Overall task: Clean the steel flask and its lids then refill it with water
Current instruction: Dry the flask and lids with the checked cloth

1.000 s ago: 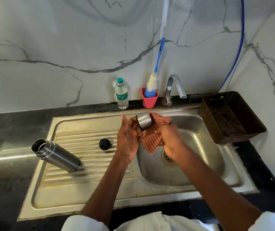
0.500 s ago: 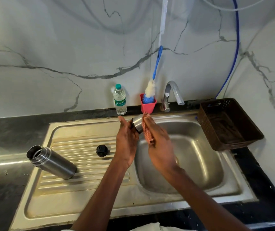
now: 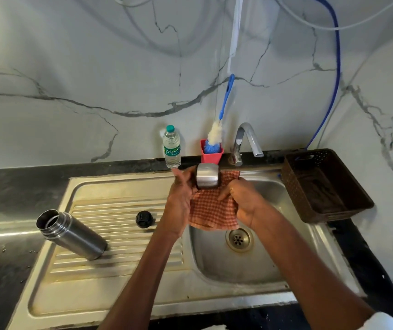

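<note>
Gripping steel lid (image 3: 207, 176) (cylindrical, shiny), checked cloth (image 3: 211, 208)

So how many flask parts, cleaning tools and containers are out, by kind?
Flask parts: 3: steel flask, black lid, steel cap
Cleaning tools: 2: checked cloth, bottle brush
Containers: 3: water bottle, red cup, brown basket
Total: 8

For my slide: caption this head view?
Hands wipe steel cup lid with checked cloth over sink.

Single head view, looking forward-down, close over sink (image 3: 109, 277), facing wall
</note>
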